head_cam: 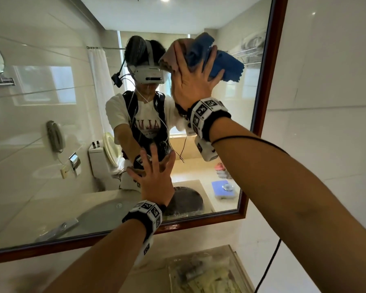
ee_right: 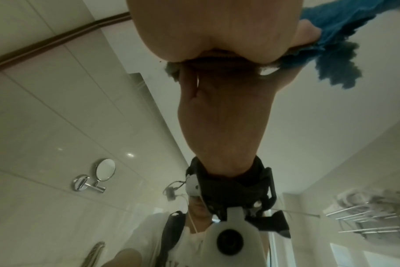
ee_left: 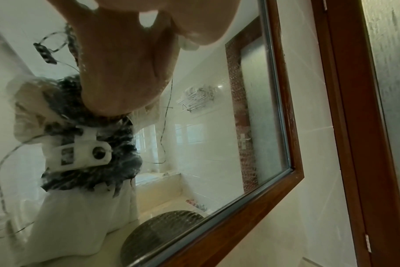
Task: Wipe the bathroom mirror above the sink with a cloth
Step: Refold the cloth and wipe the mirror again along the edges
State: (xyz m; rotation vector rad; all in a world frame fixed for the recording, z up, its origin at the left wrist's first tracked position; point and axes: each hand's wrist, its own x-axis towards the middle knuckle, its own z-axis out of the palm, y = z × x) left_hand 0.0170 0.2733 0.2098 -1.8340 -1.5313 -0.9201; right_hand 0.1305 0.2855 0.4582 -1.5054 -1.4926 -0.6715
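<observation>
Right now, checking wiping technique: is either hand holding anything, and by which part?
The right hand presses the bunched cloth flat against the mirror, fingers spread over its middle. The left hand holds nothing, resting open on the glass.

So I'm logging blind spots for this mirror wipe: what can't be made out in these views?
- Glass under the blue cloth: covered by cloth and right hand, head view.
- Left hand fingers: cut off by the top edge, left wrist view.
- Mirror left side: cut off by the left edge, head view.
- Items in the tray below: blurred, head view.
</observation>
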